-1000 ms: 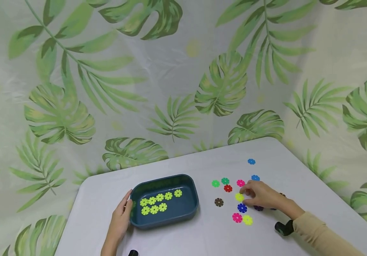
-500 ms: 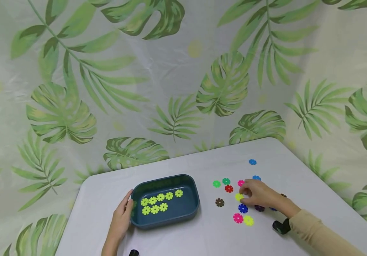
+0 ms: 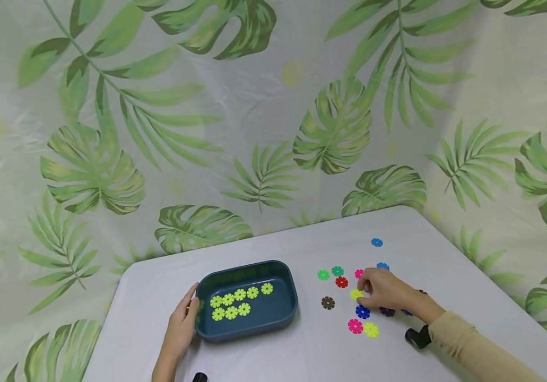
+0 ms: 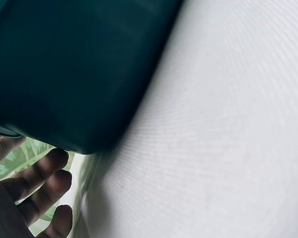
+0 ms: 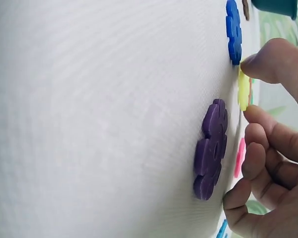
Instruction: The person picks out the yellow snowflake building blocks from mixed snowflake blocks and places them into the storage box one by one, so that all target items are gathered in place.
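Observation:
My right hand [image 3: 388, 291] pinches a yellow notched building disc [image 5: 244, 89] between thumb and index finger; the disc lies at table level, and the other fingers are curled. A blue disc [image 5: 233, 32] lies beside the thumb, and a purple disc [image 5: 211, 148] is nearer the wrist. My left hand [image 3: 181, 322] rests against the left end of a dark teal plastic bin [image 3: 254, 330]. In the left wrist view its fingers [image 4: 52, 188] extend loosely by the bin's outer wall. Several yellow discs [image 3: 232, 312] lie flat in two rows inside the bin.
Around the right hand lie a brown disc [image 3: 328, 303], a red one [image 3: 342, 282], two green ones, pink ones and light blue ones. Another yellow disc [image 3: 371, 330] sits near the front. A white-covered table [image 3: 316, 350] ends at a leaf-print curtain [image 3: 263, 106] behind.
My right thumb and index finger have closed in on the yellow disc. The left hand and the bin stay in place; the head view shifts slightly.

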Demonstrator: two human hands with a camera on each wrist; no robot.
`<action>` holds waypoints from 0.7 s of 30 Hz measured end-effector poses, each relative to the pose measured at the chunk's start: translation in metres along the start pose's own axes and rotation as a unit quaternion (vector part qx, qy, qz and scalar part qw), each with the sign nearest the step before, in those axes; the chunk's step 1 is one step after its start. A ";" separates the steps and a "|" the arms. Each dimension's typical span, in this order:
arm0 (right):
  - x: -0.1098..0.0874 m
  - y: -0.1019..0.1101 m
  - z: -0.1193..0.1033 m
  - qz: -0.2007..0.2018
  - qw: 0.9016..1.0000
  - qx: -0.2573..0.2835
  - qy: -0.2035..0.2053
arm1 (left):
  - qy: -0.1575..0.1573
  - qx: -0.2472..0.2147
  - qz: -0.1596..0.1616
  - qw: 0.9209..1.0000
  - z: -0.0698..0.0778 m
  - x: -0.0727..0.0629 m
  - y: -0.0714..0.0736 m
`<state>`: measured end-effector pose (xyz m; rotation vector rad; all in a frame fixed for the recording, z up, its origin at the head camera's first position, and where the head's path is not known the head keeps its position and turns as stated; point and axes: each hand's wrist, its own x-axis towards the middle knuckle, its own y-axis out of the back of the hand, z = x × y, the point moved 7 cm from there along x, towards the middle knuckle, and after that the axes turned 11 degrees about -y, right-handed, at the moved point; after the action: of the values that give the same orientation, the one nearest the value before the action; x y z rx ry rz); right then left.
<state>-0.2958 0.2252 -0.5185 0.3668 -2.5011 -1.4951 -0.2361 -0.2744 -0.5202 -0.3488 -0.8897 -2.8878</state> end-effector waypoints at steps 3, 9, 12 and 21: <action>0.002 0.002 -0.003 0.000 1.000 0.011 -0.001 | -0.001 0.001 0.002 1.000 0.000 0.000 0.000; 0.015 0.017 -0.023 0.008 0.999 0.018 0.031 | -0.004 0.003 0.009 1.000 0.001 0.000 0.001; 0.026 0.026 -0.036 0.016 0.999 0.017 0.046 | -0.008 0.004 0.013 1.000 0.002 0.000 0.001; 0.060 0.044 -0.088 0.019 0.995 0.022 0.091 | -0.003 0.004 0.014 1.000 -0.002 0.001 0.001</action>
<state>-0.3308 0.1534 -0.4359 0.4384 -2.3876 -1.3310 -0.2373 -0.2763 -0.5209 -0.3672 -0.8897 -2.8594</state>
